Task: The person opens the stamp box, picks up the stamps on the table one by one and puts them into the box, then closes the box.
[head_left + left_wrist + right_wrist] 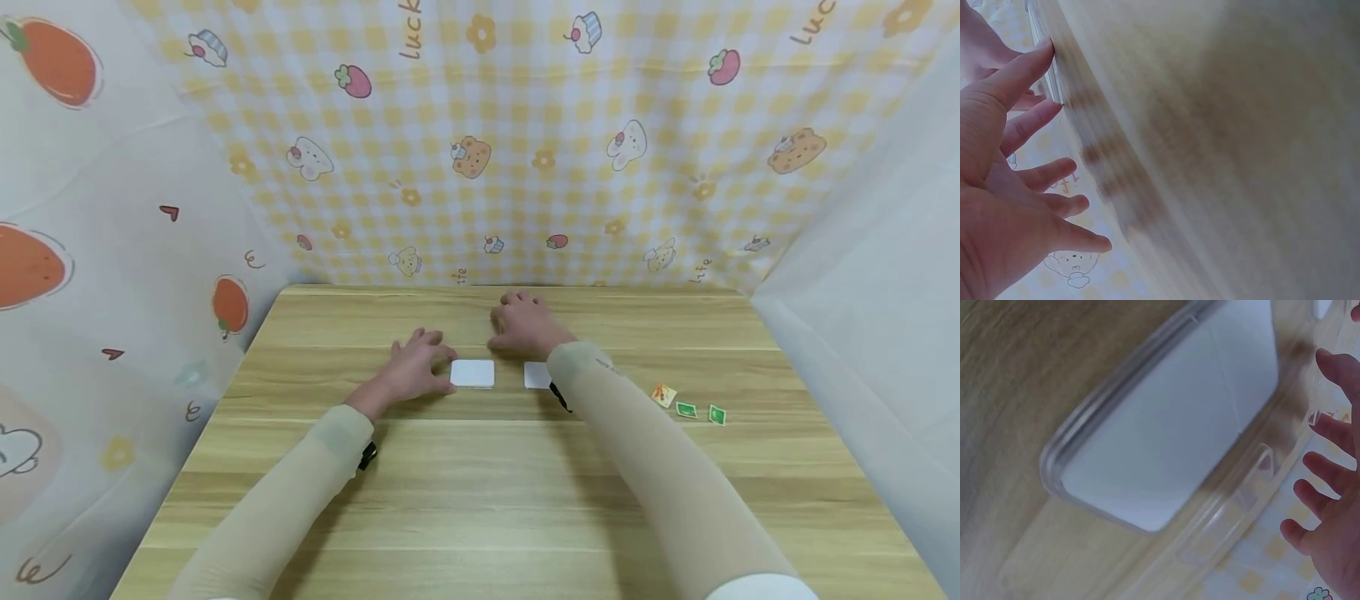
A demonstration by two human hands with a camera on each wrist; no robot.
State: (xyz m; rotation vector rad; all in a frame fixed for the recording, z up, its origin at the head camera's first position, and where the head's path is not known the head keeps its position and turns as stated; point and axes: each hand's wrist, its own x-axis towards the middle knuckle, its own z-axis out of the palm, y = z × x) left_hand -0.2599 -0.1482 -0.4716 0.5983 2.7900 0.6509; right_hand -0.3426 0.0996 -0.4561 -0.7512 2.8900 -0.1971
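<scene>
My left hand (414, 368) pinches a stack of white cards (472, 373) at its left end, thumb on the near long side and index finger on the far one. In the left wrist view the thumb and index finger (1029, 122) meet the stack's edge, while the other fingers spread. Farther back, my right hand (525, 325) hovers low over the table with fingers apart. Clear plastic (1314, 417) lies by its index fingertip; contact is hard to make out. A second white stack (536, 375), seemingly in a clear case, is partly hidden under the right wrist.
Another clear plastic piece (1210, 531) lies behind the second stack. Three small printed pieces lie at the right: an orange one (663, 395), a green one (686, 410) and another green one (717, 415). The wooden table (480, 517) ends at a patterned curtain (540, 192).
</scene>
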